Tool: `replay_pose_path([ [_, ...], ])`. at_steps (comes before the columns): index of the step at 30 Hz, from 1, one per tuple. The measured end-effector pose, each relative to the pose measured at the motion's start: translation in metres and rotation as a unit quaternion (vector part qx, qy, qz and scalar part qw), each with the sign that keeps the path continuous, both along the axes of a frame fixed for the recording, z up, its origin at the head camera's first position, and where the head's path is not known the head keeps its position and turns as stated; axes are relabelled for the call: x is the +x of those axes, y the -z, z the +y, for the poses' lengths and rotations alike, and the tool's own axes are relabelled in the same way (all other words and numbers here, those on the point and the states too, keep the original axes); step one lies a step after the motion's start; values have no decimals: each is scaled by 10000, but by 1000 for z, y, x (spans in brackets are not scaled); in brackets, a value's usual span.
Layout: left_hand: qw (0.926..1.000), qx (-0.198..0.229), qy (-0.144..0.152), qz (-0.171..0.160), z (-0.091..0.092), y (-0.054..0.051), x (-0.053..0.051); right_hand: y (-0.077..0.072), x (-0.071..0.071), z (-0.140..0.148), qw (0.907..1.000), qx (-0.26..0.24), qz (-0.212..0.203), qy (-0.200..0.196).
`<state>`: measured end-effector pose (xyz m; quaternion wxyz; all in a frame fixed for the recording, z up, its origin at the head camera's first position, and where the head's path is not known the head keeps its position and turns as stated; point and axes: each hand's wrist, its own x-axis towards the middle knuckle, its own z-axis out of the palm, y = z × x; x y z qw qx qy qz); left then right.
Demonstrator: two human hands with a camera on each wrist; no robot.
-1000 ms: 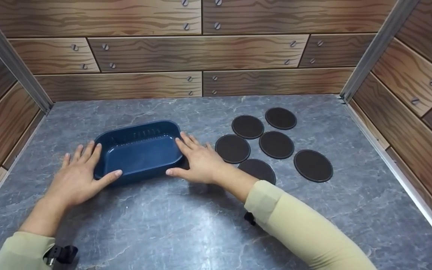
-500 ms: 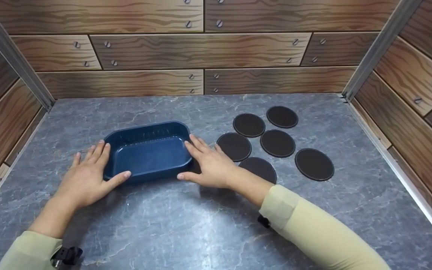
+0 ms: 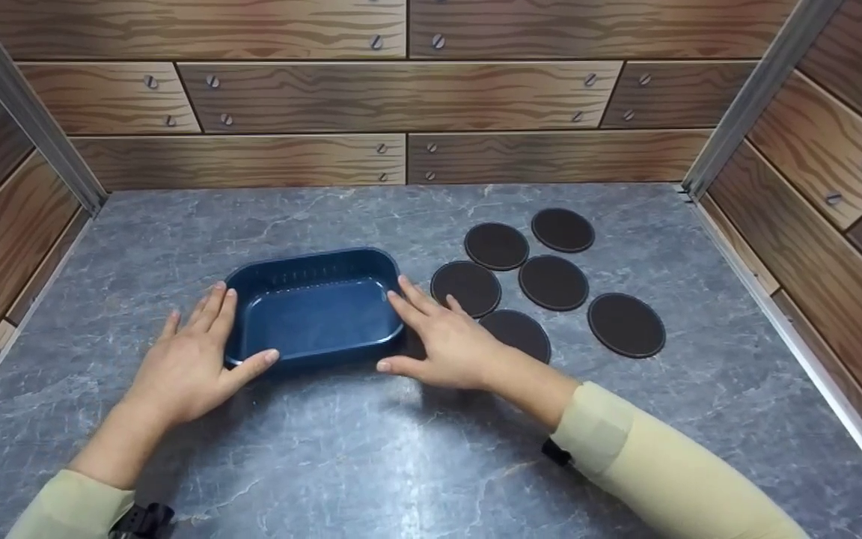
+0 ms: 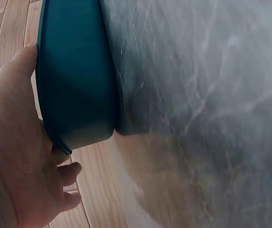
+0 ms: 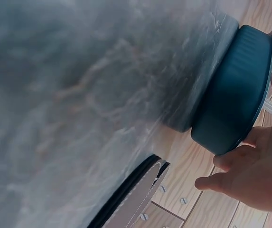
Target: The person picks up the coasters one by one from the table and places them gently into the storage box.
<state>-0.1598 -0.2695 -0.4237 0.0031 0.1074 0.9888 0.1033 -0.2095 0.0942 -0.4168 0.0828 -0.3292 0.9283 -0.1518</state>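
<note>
A blue rectangular plastic basin (image 3: 319, 318) with rounded corners stands upright on the marbled tabletop, left of centre in the head view; nothing lies in it. My left hand (image 3: 188, 363) rests against its left end, fingers straight, with the thumb at the front rim. At the other end my right hand (image 3: 446, 340) touches the right wall with extended fingers, its thumb just off the front corner. The left wrist view has the basin's outer wall (image 4: 76, 71) beside my left fingers. In the right wrist view, my right fingertips (image 5: 228, 159) lie at the basin's rim.
Several dark round coasters lie flat to the right, among them a near one (image 3: 517, 335) partly hidden by my right hand and one at the far right (image 3: 626, 325). Wood-patterned walls (image 3: 401, 97) enclose the marbled table (image 3: 356, 464) at the back and sides.
The basin has slid to the right and slightly nearer to me, with both hands moving along at its ends. The coasters stay where they were.
</note>
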Motion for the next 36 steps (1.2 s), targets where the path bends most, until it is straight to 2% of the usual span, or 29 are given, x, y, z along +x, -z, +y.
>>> replay_pose_path([
  [12, 9992, 400, 14, 58, 11, 2, 9, 1, 11, 16, 9999, -88, 68, -45],
  [23, 9990, 418, 59, 109, 26, 5, 23, 3, 30, 32, 9998, -94, 158, -77],
  [36, 9995, 229, 170, 142, 45, 3, 37, 3, 55, 58, 9993, -154, 284, -193],
])
